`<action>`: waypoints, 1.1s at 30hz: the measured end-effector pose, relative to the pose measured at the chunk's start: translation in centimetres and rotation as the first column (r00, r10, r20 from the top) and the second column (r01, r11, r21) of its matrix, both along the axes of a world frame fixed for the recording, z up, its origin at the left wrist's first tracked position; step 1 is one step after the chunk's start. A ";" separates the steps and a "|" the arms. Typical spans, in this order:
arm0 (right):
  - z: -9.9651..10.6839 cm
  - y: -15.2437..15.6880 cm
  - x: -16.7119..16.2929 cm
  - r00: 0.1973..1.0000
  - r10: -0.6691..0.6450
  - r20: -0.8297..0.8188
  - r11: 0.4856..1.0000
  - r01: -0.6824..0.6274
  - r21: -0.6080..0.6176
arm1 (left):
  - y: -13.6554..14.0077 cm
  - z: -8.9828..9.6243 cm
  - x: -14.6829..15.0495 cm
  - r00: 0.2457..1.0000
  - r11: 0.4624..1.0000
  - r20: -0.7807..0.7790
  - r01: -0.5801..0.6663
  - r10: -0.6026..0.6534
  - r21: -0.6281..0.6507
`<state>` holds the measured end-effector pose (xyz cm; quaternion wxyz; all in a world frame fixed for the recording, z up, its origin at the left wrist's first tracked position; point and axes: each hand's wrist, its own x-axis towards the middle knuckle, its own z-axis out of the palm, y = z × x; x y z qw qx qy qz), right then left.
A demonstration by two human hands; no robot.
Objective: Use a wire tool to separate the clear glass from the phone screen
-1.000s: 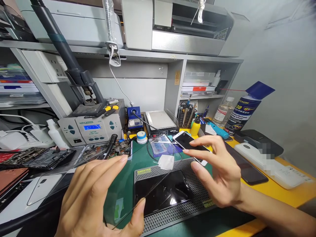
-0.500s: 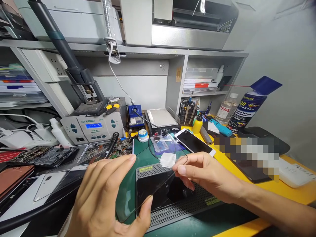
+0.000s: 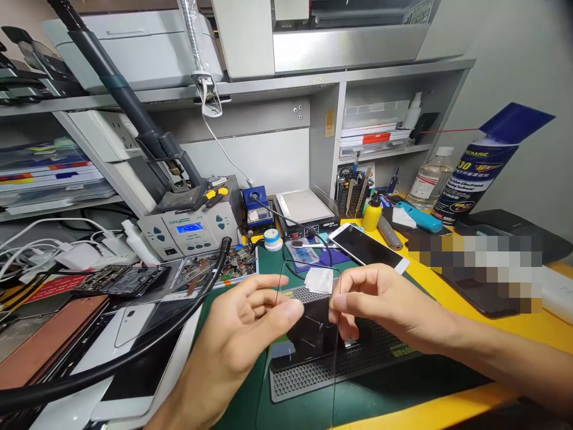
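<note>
A clear, phone-sized glass panel (image 3: 308, 370) with a thin dark edge stands nearly upright in front of me. My right hand (image 3: 369, 298) pinches its right edge between thumb and fingers. At the left edge is my left hand (image 3: 255, 316), its thumb in front of the panel and its fingers bent around the side; the exact contact is partly hidden. Behind and below the glass, a black phone screen (image 3: 308, 334) lies on a grey perforated mat (image 3: 308, 379). A folded white wipe (image 3: 319, 279) rests at the mat's far edge.
A white phone (image 3: 369, 246) lies beyond my right hand, near a yellow bottle (image 3: 372, 214) and a blue spray can (image 3: 477, 173). Left are a soldering station (image 3: 190, 230), a black hose (image 3: 179, 328) and several phone parts. A heating plate (image 3: 307, 209) stands at the back.
The glass panel has turned from slanted to nearly upright. My left hand has shifted right, closer to my right hand, its thumb and fingers nearer together. The view has also moved slightly.
</note>
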<state>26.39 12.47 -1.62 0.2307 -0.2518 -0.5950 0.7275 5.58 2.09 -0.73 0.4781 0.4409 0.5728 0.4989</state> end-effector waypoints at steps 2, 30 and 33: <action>0.0 -0.2 -0.1 1.000 0.028 0.005 0.999 -0.027 -0.032 | 0.4 0.4 0.8 0.997 0.997 0.056 0.062 -0.060 -0.050; -0.4 0.1 0.1 0.994 0.110 -0.017 0.948 -0.110 -0.297 | 0.6 -0.5 2.2 0.995 0.995 0.099 0.002 0.008 -0.099; -0.4 0.1 0.2 0.991 0.128 -0.042 0.943 -0.135 -0.303 | 0.6 -0.5 2.2 0.984 0.995 0.179 0.016 0.003 -0.103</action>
